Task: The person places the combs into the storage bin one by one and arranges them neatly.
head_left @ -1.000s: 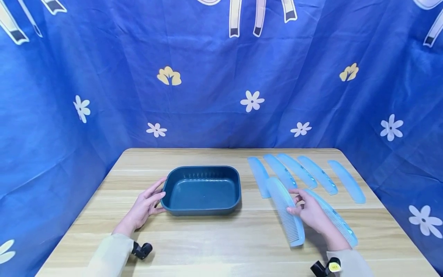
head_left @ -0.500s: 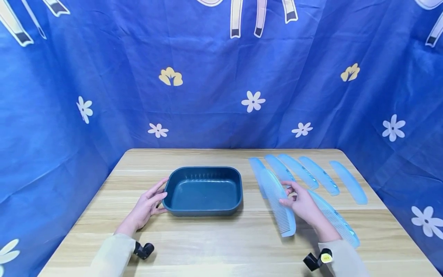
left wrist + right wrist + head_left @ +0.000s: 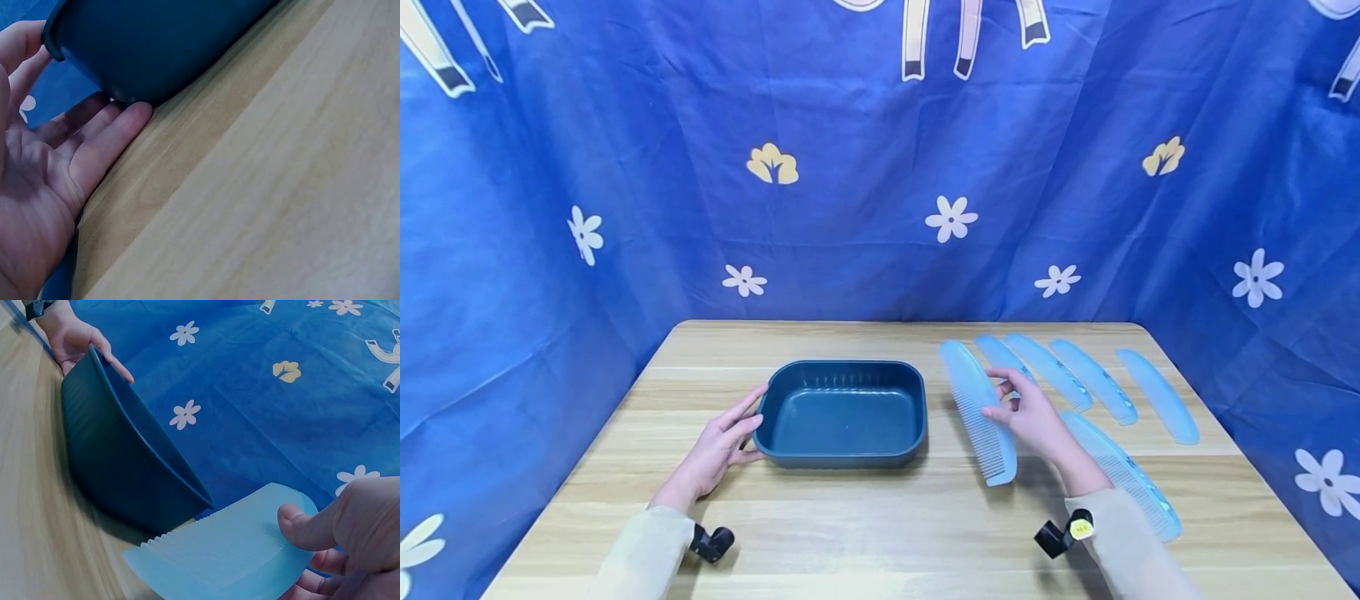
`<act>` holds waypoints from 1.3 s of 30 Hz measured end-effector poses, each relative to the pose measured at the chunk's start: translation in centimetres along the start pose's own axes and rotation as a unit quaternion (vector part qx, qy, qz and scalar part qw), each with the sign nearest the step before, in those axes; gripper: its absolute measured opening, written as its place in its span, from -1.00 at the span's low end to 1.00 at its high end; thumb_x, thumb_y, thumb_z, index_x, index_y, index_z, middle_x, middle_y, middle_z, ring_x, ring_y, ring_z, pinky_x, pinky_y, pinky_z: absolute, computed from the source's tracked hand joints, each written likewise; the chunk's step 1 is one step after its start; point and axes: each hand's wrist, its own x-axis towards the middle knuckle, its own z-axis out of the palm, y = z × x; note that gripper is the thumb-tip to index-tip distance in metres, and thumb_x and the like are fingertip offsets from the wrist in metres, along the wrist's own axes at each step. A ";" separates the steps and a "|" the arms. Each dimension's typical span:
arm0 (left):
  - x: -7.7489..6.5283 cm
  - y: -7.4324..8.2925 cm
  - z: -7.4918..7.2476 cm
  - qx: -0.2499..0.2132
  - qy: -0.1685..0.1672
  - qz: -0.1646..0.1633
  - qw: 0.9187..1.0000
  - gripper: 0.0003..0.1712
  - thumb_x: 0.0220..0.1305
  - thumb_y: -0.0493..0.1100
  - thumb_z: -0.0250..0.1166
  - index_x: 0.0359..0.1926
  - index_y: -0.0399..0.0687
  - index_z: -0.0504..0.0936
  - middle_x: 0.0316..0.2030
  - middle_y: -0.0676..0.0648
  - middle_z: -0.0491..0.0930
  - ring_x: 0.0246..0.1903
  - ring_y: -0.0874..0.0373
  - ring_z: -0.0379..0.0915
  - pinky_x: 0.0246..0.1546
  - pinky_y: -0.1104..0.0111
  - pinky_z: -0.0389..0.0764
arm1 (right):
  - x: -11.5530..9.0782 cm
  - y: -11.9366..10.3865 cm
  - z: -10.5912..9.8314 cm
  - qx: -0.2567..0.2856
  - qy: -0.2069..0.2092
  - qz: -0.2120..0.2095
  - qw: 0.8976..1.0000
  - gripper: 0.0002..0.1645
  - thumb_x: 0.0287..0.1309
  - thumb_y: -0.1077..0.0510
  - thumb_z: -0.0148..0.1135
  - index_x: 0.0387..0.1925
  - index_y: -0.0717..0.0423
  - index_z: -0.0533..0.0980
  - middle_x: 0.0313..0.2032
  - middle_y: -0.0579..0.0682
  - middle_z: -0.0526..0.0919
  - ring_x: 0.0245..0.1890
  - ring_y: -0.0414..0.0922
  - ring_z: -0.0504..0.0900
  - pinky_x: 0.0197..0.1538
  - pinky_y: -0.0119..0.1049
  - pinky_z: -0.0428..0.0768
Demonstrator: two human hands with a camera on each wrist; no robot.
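You are pinching the blue comb (image 3: 976, 412) with your right hand (image 3: 1033, 421), right of the dark tub (image 3: 842, 461). It is looking light, stiff and slick; its smooth back edge seems best for holding. Your left hand (image 3: 717, 448) is touching the tub's left end, fingers spread. Other combs (image 3: 1093, 382) are lying on the bench (image 3: 850, 533), right of the tub; flowery cloth (image 3: 850, 267) is hanging behind.

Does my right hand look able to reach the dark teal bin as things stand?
Probably yes: nothing visible stands between the bin and the comb that the right hand pinches, though its grip is taken.
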 end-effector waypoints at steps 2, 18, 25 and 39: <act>0.0 0.0 0.0 0.003 0.005 0.000 1.000 -0.34 0.39 -0.03 0.06 0.43 0.11 0.06 0.38 -0.37 -0.19 0.30 -0.37 -0.19 -0.12 -0.08 0.51 | 0.4 -0.3 0.2 0.003 0.002 -0.001 1.000 -0.36 -0.05 0.38 0.36 0.13 0.21 0.39 -0.32 0.13 0.42 -0.55 -0.11 0.40 -0.48 -0.40 0.49; 0.1 -0.6 0.0 0.001 0.018 0.020 1.000 -0.36 0.38 -0.07 0.07 0.42 0.04 0.10 0.34 -0.37 -0.02 0.26 -0.31 -0.06 -0.18 -0.03 0.57 | 3.9 -2.6 2.6 0.017 0.004 -0.055 0.998 -0.39 -0.03 0.39 0.34 0.12 0.23 0.40 -0.33 0.12 0.42 -0.51 -0.08 0.42 -0.45 -0.39 0.50; 0.1 -0.5 0.0 -0.002 0.019 0.020 1.000 -0.36 0.38 -0.08 0.07 0.42 0.03 0.09 0.34 -0.38 -0.02 0.26 -0.32 -0.04 -0.19 -0.03 0.57 | 5.3 -4.2 4.3 0.048 -0.002 -0.059 0.997 -0.39 -0.03 0.40 0.34 0.12 0.23 0.39 -0.33 0.14 0.40 -0.65 -0.11 0.33 -0.54 -0.42 0.41; -0.2 -0.4 0.2 0.005 0.033 0.020 0.999 -0.35 0.37 -0.06 0.09 0.41 0.03 0.11 0.33 -0.37 0.01 0.24 -0.28 0.03 -0.18 0.00 0.58 | 7.0 -6.0 7.9 0.058 -0.002 -0.056 0.997 -0.38 -0.03 0.40 0.34 0.12 0.12 0.41 -0.34 0.10 0.44 -0.63 -0.11 0.41 -0.48 -0.37 0.48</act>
